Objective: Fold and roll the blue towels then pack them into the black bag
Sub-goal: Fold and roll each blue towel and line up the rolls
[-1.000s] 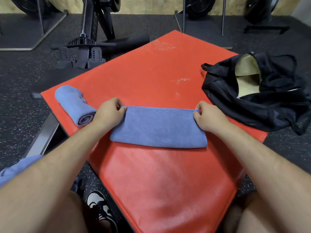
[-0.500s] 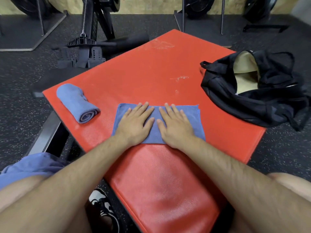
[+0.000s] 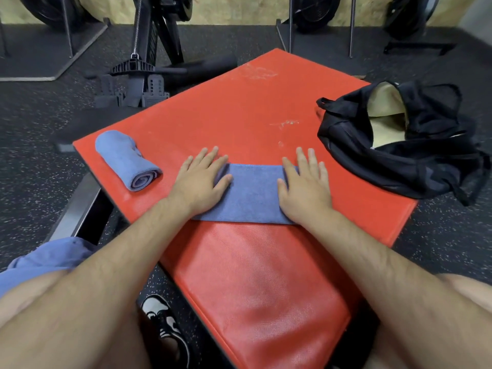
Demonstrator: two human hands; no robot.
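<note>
The left hand (image 3: 201, 182) and the right hand (image 3: 306, 187) lie flat with the fingers spread, palms down, each pressing one end of the folded blue towel (image 3: 253, 194); neither hand grips anything. The towel lies on the red mat (image 3: 239, 115), near its middle. The black bag (image 3: 399, 161) lies open at the right edge of the mat. A rolled blue towel (image 3: 126, 159) rests near the left corner.

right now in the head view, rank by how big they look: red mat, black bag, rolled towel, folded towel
1. red mat
2. black bag
3. folded towel, partly hidden under both hands
4. rolled towel; close to the folded one, so that order is unsure
</note>
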